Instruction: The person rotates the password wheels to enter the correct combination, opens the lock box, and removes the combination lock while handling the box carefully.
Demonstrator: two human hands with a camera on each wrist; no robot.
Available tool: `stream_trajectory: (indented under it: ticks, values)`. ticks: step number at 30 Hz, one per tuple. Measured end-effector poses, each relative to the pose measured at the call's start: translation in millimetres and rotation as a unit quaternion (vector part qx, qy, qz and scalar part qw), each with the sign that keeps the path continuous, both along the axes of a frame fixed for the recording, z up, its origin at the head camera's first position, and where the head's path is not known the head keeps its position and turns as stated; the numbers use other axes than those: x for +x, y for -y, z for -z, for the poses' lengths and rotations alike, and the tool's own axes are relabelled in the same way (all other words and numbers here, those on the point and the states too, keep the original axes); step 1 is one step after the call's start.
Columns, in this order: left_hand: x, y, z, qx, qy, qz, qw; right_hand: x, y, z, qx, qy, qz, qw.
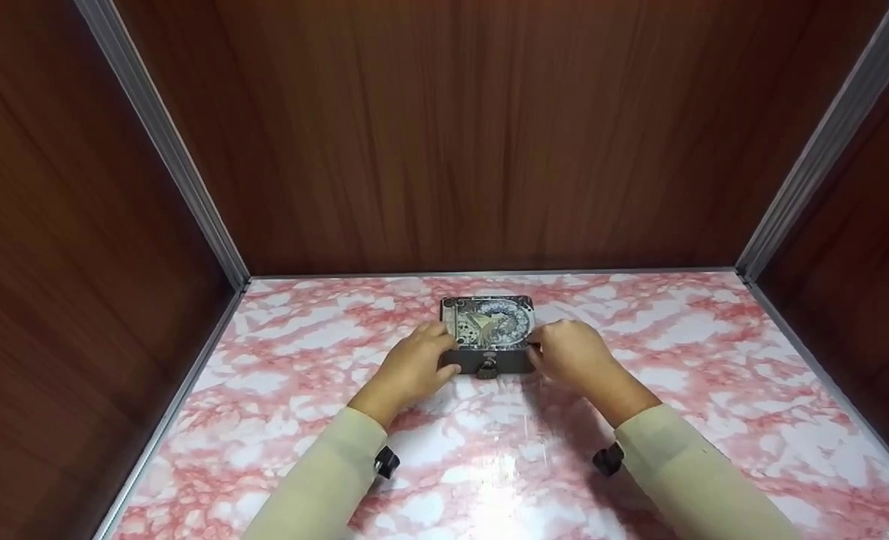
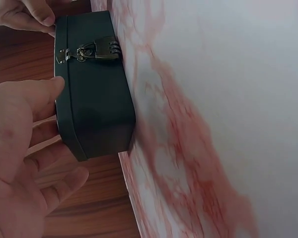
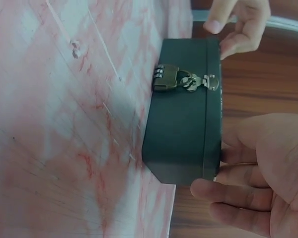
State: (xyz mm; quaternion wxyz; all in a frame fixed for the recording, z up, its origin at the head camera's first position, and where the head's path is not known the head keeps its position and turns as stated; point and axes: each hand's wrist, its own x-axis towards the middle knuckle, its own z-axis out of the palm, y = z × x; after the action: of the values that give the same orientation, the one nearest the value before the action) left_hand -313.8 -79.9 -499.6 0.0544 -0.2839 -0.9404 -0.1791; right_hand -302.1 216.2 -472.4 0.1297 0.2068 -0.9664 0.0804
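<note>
A dark green box (image 1: 455, 362) with a patterned lid (image 1: 493, 322) sits on the marbled table. From the latch (image 3: 211, 82) at its front hangs a brass-coloured combination padlock (image 2: 107, 48). My left hand (image 1: 414, 360) rests at the box's left front corner, thumb at the lid's front edge and fingers loosely spread over the left side. At the opposite corner my right hand (image 1: 572, 351) has its fingers curled and pinches the lid's right edge. In the right wrist view, the right hand's fingertips (image 3: 206, 188) lie right at the lid corner.
The red-and-white marbled tabletop (image 1: 301, 420) spreads around the box. A brown wood panel (image 1: 444, 135) stands behind it, with grey metal strips (image 1: 181, 165) at the corners. Similar panels rise on both sides. Light-coloured sleeves (image 1: 324, 472) cover both forearms, with a black wrist device (image 1: 386, 462) at the left.
</note>
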Motion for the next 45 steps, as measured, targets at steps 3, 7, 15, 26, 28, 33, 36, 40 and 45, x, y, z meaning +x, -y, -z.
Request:
stream_trajectory:
  ticks: [3,7,15,26,28,33,36,40,45]
  values:
    - [3.6,0.4,0.5,0.013,-0.008,-0.01,0.9998,2.5,1,1.4,-0.022,-0.006,0.012,0.9997]
    - [10.6,-1.1,3.3,0.035,-0.035,-0.024,0.9985,8.3,4,4.6,-0.08,-0.055,0.026,0.995]
    - [18.1,-14.7,9.4,0.034,0.012,-0.039,0.9986,19.3,21,6.2,-0.154,0.037,0.012,0.9874]
    - [17.9,-35.2,21.7,0.034,0.079,-0.063,0.9943,8.9,31,42.5,-0.183,0.241,-0.014,0.953]
    - [17.7,-37.4,23.3,0.038,0.085,-0.064,0.9936,8.1,33,45.7,-0.202,0.26,-0.01,0.9441]
    - [16.5,-43.6,26.2,0.037,0.091,-0.068,0.9929,7.2,35,48.0,-0.233,0.279,-0.003,0.9317]
    - [16.0,-47.3,28.1,0.043,0.1,-0.077,0.9911,6.9,36,48.1,-0.235,0.281,0.002,0.9303]
    - [16.7,-50.9,30.3,0.067,0.124,-0.09,0.9859,7.1,36,49.2,-0.235,0.282,0.003,0.9304]
    - [16.6,-54.3,32.9,0.086,0.153,-0.098,0.9796,6.3,34,50.4,-0.239,0.282,0.001,0.9292]
